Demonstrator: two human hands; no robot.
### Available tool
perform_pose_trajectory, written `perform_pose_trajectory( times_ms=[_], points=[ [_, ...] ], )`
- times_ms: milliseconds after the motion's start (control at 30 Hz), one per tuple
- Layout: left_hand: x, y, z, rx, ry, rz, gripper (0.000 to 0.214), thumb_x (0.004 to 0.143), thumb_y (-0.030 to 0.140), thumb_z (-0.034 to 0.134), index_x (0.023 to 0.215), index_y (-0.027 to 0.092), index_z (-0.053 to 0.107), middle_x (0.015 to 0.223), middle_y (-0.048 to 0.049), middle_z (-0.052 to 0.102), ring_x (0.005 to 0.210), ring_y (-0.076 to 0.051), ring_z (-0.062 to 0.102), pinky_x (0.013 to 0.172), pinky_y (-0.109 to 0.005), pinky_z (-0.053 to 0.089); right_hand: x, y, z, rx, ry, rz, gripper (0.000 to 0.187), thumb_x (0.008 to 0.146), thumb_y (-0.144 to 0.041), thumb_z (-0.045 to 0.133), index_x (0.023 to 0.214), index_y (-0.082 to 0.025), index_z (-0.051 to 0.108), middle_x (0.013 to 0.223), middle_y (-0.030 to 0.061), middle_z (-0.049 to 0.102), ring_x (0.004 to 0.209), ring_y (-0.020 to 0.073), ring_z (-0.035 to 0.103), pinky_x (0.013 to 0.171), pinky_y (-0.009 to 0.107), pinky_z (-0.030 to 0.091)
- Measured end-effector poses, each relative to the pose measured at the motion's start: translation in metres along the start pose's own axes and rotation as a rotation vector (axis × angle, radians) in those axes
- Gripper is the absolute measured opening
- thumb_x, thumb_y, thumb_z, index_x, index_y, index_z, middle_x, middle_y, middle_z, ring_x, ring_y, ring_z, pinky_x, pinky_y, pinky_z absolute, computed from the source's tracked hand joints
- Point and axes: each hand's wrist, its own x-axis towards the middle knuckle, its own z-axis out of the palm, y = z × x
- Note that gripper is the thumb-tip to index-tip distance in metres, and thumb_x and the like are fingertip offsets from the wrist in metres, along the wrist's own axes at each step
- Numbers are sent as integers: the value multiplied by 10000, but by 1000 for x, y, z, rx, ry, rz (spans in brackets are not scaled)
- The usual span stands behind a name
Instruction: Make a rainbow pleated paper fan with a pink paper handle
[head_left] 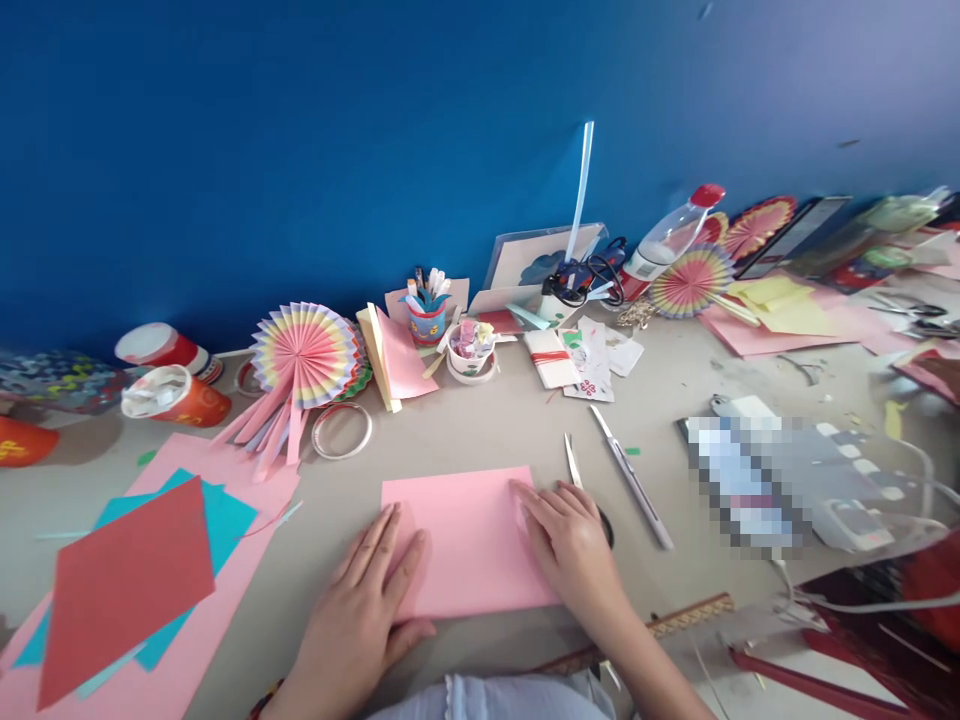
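A pink sheet of paper (465, 550) lies flat on the table in front of me. My left hand (367, 590) rests on its left edge with the fingers stretched out. Over the right edge lies my right hand (570, 540), its fingers extended and pressing on the paper. Scissors (572, 460) sit partly under my right hand, with one blade and part of a black handle showing. Farther right is a slim grey craft knife (634, 480).
Red card (127, 590) and teal sheets lie on pink paper at left. Folded paper fans (300, 350), a tape roll (342, 431), cups (180, 395) and a bottle (667, 240) stand toward the blue wall. A phone (742, 480) with cables is at right.
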Motion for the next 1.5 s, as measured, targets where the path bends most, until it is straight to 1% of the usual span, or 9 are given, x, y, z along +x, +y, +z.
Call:
perform_pose_trajectory(
  times_ms=[300,467,567,700,833,967,1067,1200,1500],
  points=[
    [1,-1,-1,20,-10,16,804,886,720,488,1520,230,425,1598,-183,353,1441,-341,382,1079,-429,418,1,3,1,3,15,-13,387,966,-110,444,1272,-215,657,822,19,715,778,188,638,1009,422,381],
    [2,-1,-3,8,-16,9,828,874,738,485,1528,236,413,1608,-175,338,1434,-343,391,1078,-430,417,0,-2,-6,-110,-4,22,341,975,-171,472,1235,-219,688,799,38,671,768,222,577,816,405,419],
    [2,-1,-4,-6,-32,4,851,868,742,491,1545,240,378,1620,-168,316,1444,-345,376,1090,-432,406,2,-3,-11,-182,-13,14,315,978,-204,482,1205,-219,700,922,77,668,842,249,560,776,399,420],
    [2,0,-4,1,-25,10,881,854,770,471,1542,227,383,1604,-186,342,1450,-346,370,1097,-438,399,7,-3,-12,-217,-37,-99,323,956,-120,454,1177,-172,683,1170,114,656,1016,277,554,870,414,439],
    [2,1,-5,-20,-59,5,909,840,798,442,1541,222,377,1609,-190,328,1471,-355,334,1114,-468,386,18,-7,-8,-285,-113,-277,453,871,21,449,1230,-176,644,1209,93,663,1003,260,566,836,388,458],
    [1,3,-5,-56,-99,-26,943,822,800,466,1555,218,344,1619,-197,302,1490,-361,296,1130,-496,372,27,-18,-7,-380,-200,-394,445,829,7,538,1180,-237,662,1184,58,682,945,268,572,762,396,461],
    [1,4,-4,-77,-100,-32,949,817,795,485,1552,210,346,1622,-206,290,1495,-364,284,1138,-507,363,28,-27,-8,-403,-201,-370,385,833,-61,593,1170,-237,659,1193,84,669,955,285,564,753,416,460],
    [0,5,-3,-95,-89,-31,955,818,792,488,1552,200,341,1624,-211,280,1501,-365,270,1144,-512,353,23,-36,-9,-354,-187,-298,279,907,-224,602,1182,-224,648,1230,108,642,992,298,548,769,429,462],
    [-1,2,-3,-90,-67,-15,932,855,782,430,1571,200,302,1624,-213,278,1496,-364,278,1149,-494,334,9,-35,-3,-237,-151,-237,306,975,-216,517,1255,-184,634,1309,109,612,1078,298,519,857,440,467]
  ],
)
